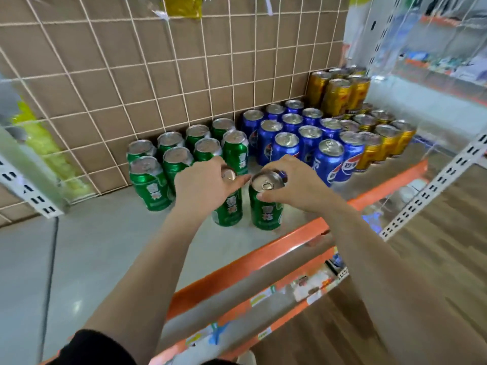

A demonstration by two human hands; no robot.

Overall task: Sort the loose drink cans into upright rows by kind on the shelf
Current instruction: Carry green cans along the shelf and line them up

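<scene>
Two green cans stand upright near the front of the grey shelf (105,241). My left hand (204,184) grips the top of the left green can (228,210). My right hand (292,181) grips the rim of the right green can (264,209). Behind them several green cans (174,159) stand in upright rows by the back grid. To their right stand rows of blue cans (292,133), then gold cans (379,138), with taller gold cans (340,93) at the back.
A white wire grid (158,75) over brown board backs the shelf. The orange front edge (263,256) runs diagonally below my hands. A white slotted upright (434,185) stands at the right, another at the left (29,191). Lower shelves with price labels lie below.
</scene>
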